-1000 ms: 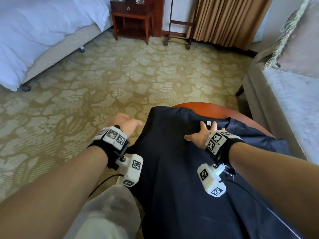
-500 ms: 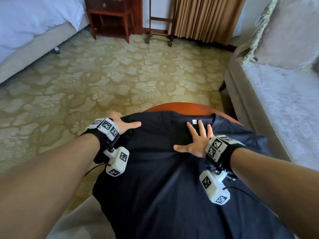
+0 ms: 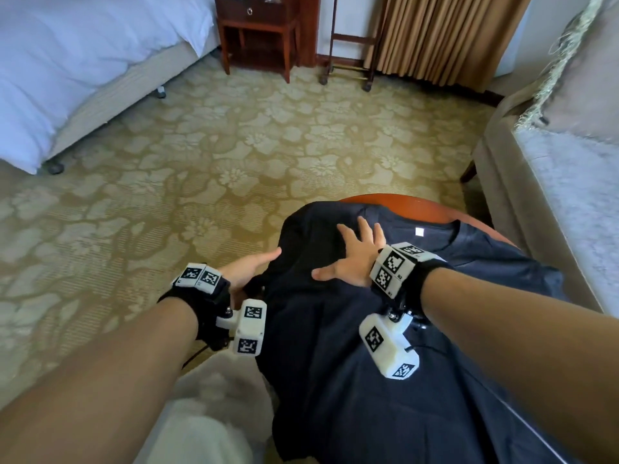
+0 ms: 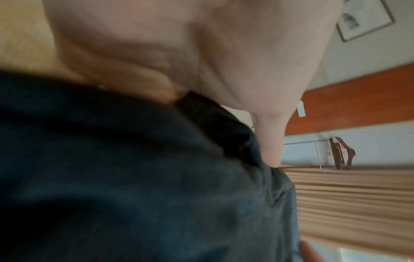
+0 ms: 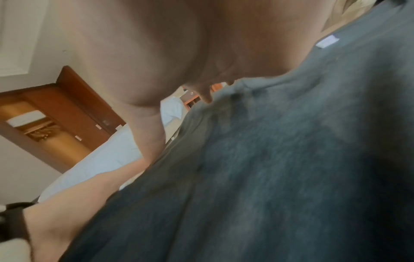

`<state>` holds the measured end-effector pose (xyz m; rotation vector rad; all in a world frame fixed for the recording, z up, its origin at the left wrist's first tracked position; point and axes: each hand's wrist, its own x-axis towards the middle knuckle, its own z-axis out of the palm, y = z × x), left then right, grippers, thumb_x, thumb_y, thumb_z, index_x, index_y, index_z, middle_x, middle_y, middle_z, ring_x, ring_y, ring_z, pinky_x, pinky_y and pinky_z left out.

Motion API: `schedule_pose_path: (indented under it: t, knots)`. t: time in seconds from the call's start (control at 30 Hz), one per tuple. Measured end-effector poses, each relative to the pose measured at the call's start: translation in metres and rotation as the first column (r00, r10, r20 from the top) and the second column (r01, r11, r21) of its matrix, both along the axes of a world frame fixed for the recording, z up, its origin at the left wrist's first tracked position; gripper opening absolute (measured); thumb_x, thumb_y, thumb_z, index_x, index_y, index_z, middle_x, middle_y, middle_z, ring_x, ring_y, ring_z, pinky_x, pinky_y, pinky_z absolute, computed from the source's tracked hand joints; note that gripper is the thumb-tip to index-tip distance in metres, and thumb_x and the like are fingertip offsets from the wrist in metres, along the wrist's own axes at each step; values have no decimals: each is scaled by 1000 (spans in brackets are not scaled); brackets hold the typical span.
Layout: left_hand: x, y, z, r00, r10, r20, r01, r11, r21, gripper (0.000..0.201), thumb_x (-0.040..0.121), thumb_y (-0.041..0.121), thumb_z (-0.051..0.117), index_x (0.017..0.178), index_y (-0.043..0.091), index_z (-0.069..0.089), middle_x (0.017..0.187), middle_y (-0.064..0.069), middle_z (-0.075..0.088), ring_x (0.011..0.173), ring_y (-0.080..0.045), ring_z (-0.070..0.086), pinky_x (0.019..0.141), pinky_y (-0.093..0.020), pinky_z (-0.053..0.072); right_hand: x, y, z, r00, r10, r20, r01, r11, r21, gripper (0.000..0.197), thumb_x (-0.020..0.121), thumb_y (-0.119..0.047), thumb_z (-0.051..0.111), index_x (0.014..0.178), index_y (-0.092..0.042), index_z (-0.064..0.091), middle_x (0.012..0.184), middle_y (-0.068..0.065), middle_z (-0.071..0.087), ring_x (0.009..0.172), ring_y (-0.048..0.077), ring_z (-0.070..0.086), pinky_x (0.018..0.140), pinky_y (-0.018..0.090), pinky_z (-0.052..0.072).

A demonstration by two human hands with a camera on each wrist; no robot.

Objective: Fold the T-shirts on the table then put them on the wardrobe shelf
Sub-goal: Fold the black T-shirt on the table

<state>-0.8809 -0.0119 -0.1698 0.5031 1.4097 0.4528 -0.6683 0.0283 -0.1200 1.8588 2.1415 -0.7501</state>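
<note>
Shirt: your dark navy cotton T-shirt (image 3: 385,346) is spread over the round reddish-brown wooden table (image 3: 412,204), collar and its little white neck tag (image 3: 419,231) at the far end from you, hem spilling off the near edge toward your lap.

Right hand: your right hand (image 3: 355,259) lies flat on the shirt just left of the tag, fingers splayed out straight, pressing the cloth down, not gripping anything.

Left hand: your left hand (image 3: 249,267) is at the shirt's left edge, well left of the tag. The thumb runs straight along the edge, and dark fabric is bunched under the palm. Honestly I can't tell whether the fingers underneath have hold of it.

Done so far: not much, I'd say. The left side looks tucked inward a bit, but the right shoulder and sleeve (image 3: 522,269), right of the tag, look unfolded.

Left to do: basically everything. Fold the sides, double it up, then carry it over. Any other shirts, too.

Wardrobe shelf: not visible from your head camera. The right wrist view shows a wooden doorway (image 5: 53,113) past the white bed (image 5: 107,156), but I can't tell what it is.
</note>
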Motion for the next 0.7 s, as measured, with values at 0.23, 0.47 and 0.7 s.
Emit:
schedule_pose_path:
  t: [0.23,0.47,0.7]
  knots:
    - [-7,-26,-1,967,185,177,-194,980,36,42,89,39,66,119,10,69,114,-7,68,90,-25,70,65,-33,59,-21,-26,-22,988,138,66,-136,990,-39,115,72,-76,58,151,-35,-14,156,-2,-31,142,29,-29,115,59,-4]
    - [-14,-23,10,910,325,256,-366,921,135,19,94,18,59,97,1,66,84,-13,68,66,-19,65,60,-24,54,-22,-28,-27,991,132,34,-131,991,-27,115,71,-75,60,151,-36,-14,156,-3,-31,143,28,-29,115,57,-6]
    - [0,-14,24,827,478,296,-562,723,402,54,64,-12,65,119,-9,62,117,-24,67,105,-39,66,92,-45,55,-25,-27,-23,993,-4,-115,5,1000,2,114,67,-65,70,153,-36,2,160,-7,-19,146,21,-23,117,55,-5]
